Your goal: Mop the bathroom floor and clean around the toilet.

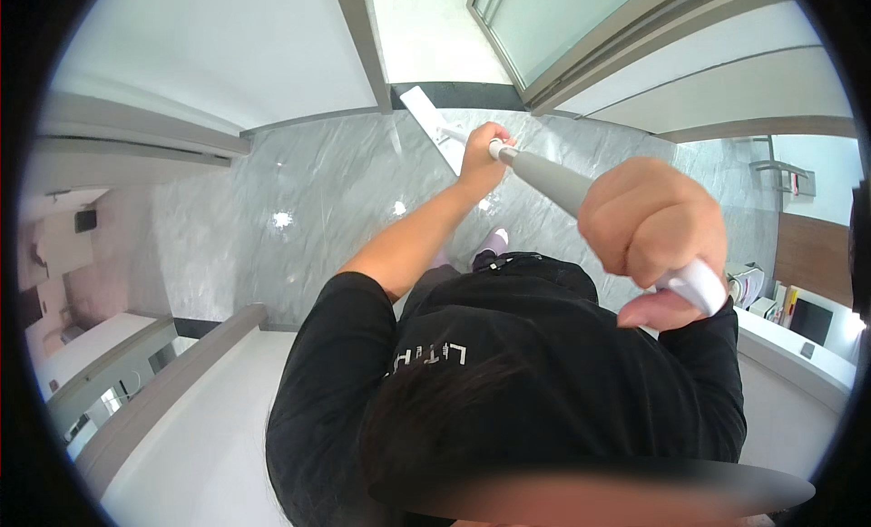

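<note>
A flat mop reaches from near my chest to the floor. Its pale grey pole (552, 180) slopes down and away to the left. My right hand (653, 221) is wrapped around the upper end, and a white end cap (693, 287) pokes out below the fist. Lower on the pole, my left hand (484, 159) closes around the thinner white section. The long white mop head (425, 115) lies slantwise on the grey marbled floor (326, 187), its far end over the dark threshold strip (456, 95). My left forearm and hand cover part of the mop.
Ahead is a doorway with a frosted glass door panel (551, 30) in a metal frame. White walls (224, 44) flank it. At the right are a white ledge (796, 350) and books (782, 306). My shoe (495, 241) stands on the floor below the mop.
</note>
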`<action>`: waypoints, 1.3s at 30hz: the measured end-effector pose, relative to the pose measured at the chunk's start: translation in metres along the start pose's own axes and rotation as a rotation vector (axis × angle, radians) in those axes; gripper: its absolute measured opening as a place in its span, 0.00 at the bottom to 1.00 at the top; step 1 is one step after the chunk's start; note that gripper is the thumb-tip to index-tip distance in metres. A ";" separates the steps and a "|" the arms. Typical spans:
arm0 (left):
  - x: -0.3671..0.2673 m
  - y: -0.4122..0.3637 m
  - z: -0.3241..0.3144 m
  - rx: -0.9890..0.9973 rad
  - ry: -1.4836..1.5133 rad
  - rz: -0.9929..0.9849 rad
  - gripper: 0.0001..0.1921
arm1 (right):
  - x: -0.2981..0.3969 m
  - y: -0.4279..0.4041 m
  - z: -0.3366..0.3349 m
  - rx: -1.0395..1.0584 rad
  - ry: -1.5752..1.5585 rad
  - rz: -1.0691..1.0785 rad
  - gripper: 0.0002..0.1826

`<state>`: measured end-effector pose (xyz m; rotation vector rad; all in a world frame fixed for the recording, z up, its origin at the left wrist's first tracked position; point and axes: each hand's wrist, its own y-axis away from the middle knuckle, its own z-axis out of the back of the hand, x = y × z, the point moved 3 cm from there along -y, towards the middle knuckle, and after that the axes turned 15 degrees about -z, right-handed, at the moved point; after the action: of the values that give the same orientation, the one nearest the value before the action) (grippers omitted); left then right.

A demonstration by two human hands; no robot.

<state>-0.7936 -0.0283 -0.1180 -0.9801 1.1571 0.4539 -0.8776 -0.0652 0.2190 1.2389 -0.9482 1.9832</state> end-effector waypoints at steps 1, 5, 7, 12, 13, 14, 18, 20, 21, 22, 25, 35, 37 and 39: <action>0.000 0.005 -0.006 0.011 0.009 -0.012 0.12 | 0.004 0.003 -0.001 -0.010 0.014 -0.003 0.17; -0.041 0.034 -0.023 0.143 -0.019 -0.013 0.22 | 0.042 0.036 0.007 0.150 -0.395 0.023 0.21; -0.064 0.048 -0.028 0.242 0.056 -0.338 0.25 | 0.067 0.045 0.013 0.172 -0.373 0.142 0.17; -0.062 0.069 -0.046 0.425 0.191 -0.034 0.18 | 0.070 0.068 0.008 0.022 -0.358 0.120 0.18; -0.056 0.073 -0.052 0.531 0.174 0.025 0.14 | 0.071 0.072 0.006 -0.020 -0.353 0.120 0.17; -0.055 0.076 -0.057 0.408 0.262 0.022 0.08 | 0.075 0.077 0.005 -0.035 -0.345 0.122 0.17; -0.054 0.072 -0.071 0.473 0.178 -0.002 0.07 | 0.079 0.098 -0.001 -0.084 -0.176 0.088 0.17; -0.055 0.062 -0.075 0.493 0.072 -0.124 0.08 | 0.078 0.109 -0.004 -0.070 -0.213 0.082 0.16; -0.051 0.058 -0.077 0.490 0.065 -0.121 0.08 | 0.074 0.111 -0.004 -0.059 -0.192 0.053 0.16; -0.046 0.054 -0.079 0.452 0.047 -0.134 0.09 | 0.069 0.113 -0.004 -0.044 -0.173 0.026 0.17; -0.022 0.028 -0.082 0.391 -0.019 -0.133 0.12 | 0.045 0.114 0.000 -0.086 -0.144 0.004 0.18; 0.077 -0.113 -0.075 0.306 -0.329 -0.249 0.11 | -0.058 0.089 0.127 -0.084 -0.181 0.173 0.20; 0.086 -0.137 -0.082 0.310 -0.362 -0.266 0.11 | -0.068 0.088 0.156 -0.099 -0.148 0.203 0.20; 0.100 -0.163 -0.089 0.313 -0.389 -0.296 0.11 | -0.087 0.095 0.169 -0.127 -0.131 0.189 0.17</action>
<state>-0.6837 -0.2055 -0.1495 -0.7327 0.6913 0.2028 -0.8385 -0.2679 0.1672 1.2600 -1.2779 1.9669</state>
